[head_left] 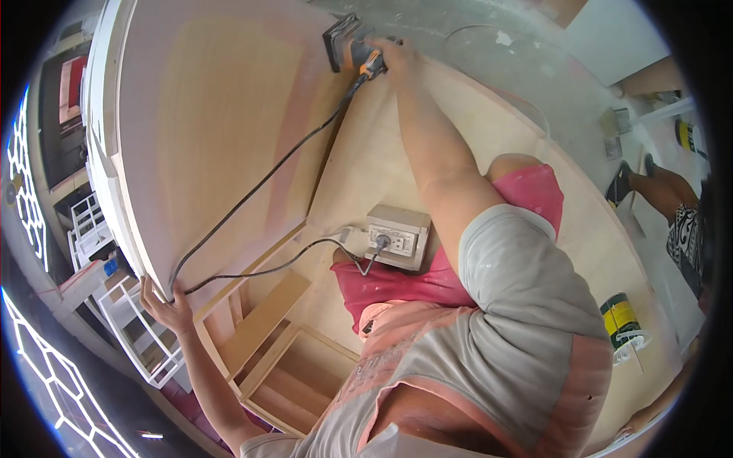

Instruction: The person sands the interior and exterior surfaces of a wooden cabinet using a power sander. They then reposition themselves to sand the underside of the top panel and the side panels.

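- Gripping a black-and-orange power sander (347, 44) in the right hand (393, 55), fingers wrapping round its body, beside the far end of a tall, pale wooden panel (221, 130).
- Apparently turning the sander's flat black pad toward that panel, though not showing clearly whether touching it.
- Holding the bend of a long black cable (263, 183) in the left hand (169, 309), fingers partly curling at the panel's white near edge.
- Running that cable from the sander down to the left hand, then back to a boxy, off-white outlet unit (397, 233) sitting between the legs.
- Wearing a grey-and-peach T-shirt (473, 366) and pink shorts (531, 195).
- Having open, pale wooden compartments (263, 320) near the left forearm.
- Having a black-and-yellow tub (618, 313) on the right, just beside a round white lid (635, 340).
- Sharing the space with another person (660, 195), wearing black-and-white patterned shorts, farther right.
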The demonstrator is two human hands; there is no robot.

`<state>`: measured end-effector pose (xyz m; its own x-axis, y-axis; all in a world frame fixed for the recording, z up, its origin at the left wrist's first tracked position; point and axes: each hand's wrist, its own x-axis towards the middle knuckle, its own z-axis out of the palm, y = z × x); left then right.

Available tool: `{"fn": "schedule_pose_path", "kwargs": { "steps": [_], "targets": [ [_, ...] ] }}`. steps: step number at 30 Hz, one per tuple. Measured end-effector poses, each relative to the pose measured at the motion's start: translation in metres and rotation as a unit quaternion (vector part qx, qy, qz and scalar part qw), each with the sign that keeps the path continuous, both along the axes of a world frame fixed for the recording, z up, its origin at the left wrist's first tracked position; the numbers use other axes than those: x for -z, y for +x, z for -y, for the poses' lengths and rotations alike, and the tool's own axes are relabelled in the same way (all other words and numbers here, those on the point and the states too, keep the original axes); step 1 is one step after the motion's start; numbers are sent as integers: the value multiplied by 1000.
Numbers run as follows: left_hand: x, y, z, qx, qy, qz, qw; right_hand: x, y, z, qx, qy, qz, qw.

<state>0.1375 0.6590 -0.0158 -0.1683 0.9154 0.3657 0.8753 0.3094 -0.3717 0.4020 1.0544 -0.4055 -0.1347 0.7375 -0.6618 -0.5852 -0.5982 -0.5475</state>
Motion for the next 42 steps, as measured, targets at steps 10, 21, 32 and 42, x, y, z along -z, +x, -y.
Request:
{"fn": "schedule_pose_path", "kwargs": {
  "steps": [10,21,32,42],
  "targets": [
    [1,7,-4,-5,-10,-9,1000,5,1,-16,31,12,-17,999],
    [-3,1,0,-15,-22,-21,999,6,2,32,-150,-134,-87,976],
    [-4,1,1,-8,-32,-16,999,-11,28,-9,-251,-73,-33,965],
    [-3,1,1,-27,-28,-5,999,-31,20,-11,-108,-90,67,988]
  ]
}}
